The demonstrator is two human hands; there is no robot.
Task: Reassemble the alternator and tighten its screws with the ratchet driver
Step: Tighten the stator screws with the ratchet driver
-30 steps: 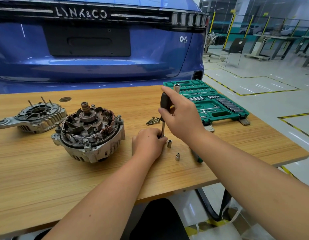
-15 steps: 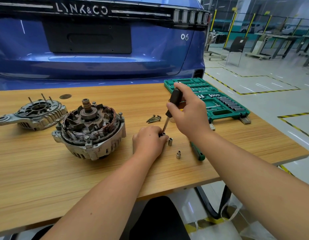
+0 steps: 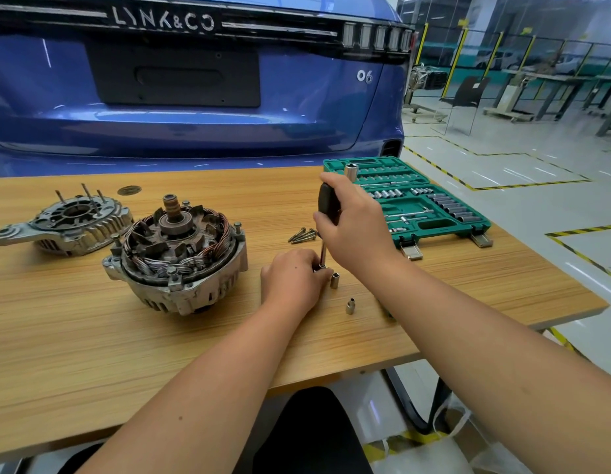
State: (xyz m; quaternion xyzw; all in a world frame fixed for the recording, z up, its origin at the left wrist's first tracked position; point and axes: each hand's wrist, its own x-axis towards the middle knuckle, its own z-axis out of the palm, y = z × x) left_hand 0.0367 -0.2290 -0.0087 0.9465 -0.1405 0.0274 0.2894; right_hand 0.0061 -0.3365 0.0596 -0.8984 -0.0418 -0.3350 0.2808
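The open alternator body [image 3: 175, 258], copper windings and rotor showing, stands left of centre on the wooden table [image 3: 91, 354]. Its separate end cover [image 3: 64, 222] lies further left with studs pointing up. My right hand [image 3: 357, 227] grips the black handle of the ratchet driver [image 3: 326, 203], held upright with its shaft pointing down. My left hand [image 3: 290, 277] pinches a small socket at the shaft's tip against the table; the socket is mostly hidden by my fingers. A few screws [image 3: 302, 234] lie just behind my hands.
Two loose sockets [image 3: 334, 280] [image 3: 349, 306] stand by my hands. An open green socket set case [image 3: 413, 203] lies at the table's right rear. A blue car's tail [image 3: 194, 97] stands right behind the table. The table's right edge drops to the workshop floor.
The driver has swung from tilted back to upright over my left hand, whose fingers stay on the socket at its tip. The alternator parts have not moved.
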